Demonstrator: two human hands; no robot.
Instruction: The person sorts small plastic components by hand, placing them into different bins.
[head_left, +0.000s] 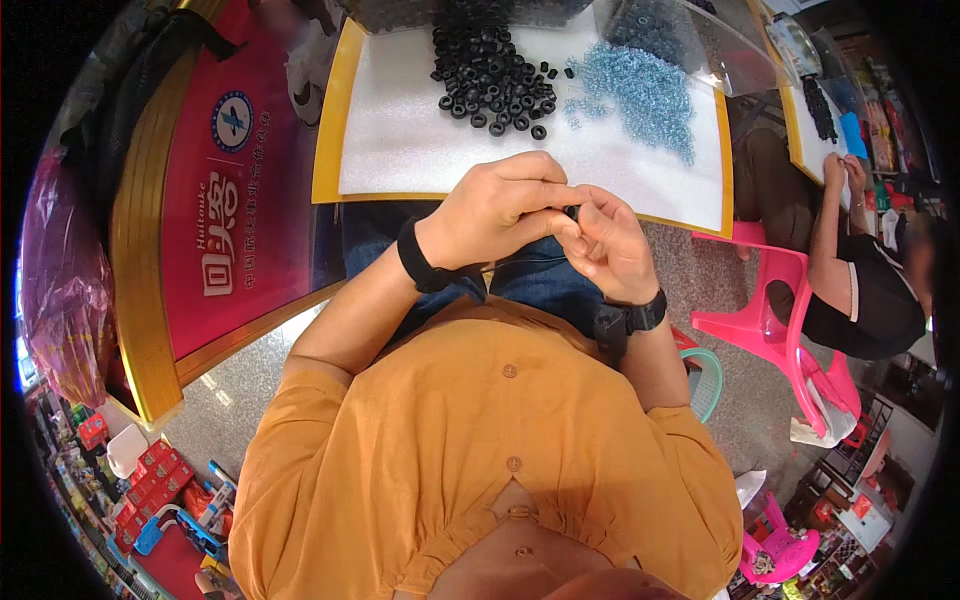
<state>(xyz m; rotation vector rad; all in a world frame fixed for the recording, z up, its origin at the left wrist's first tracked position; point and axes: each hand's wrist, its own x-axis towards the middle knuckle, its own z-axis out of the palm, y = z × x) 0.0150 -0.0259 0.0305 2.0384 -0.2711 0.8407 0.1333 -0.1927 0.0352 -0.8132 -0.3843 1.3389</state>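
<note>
My left hand point(505, 200) and my right hand point(613, 243) meet just in front of the near edge of a white-topped table point(400, 150) with a yellow border. Between their pinched fingertips shows a small black bead point(572, 212). A thin dark cord point(528, 261) runs below the fingers, across my lap; its upper end is hidden by the hands. Both hands are closed around the bead. Beyond them lies a heap of black ring-shaped beads point(490, 85), and to its right spreads a heap of tiny light-blue beads point(640, 95).
Clear plastic containers point(720, 45) stand at the table's far side. To the left is a red sign panel point(240, 200) in a wooden frame. At right, a pink plastic chair point(770, 290) stands near another person point(865, 300) working at a second table point(800, 125).
</note>
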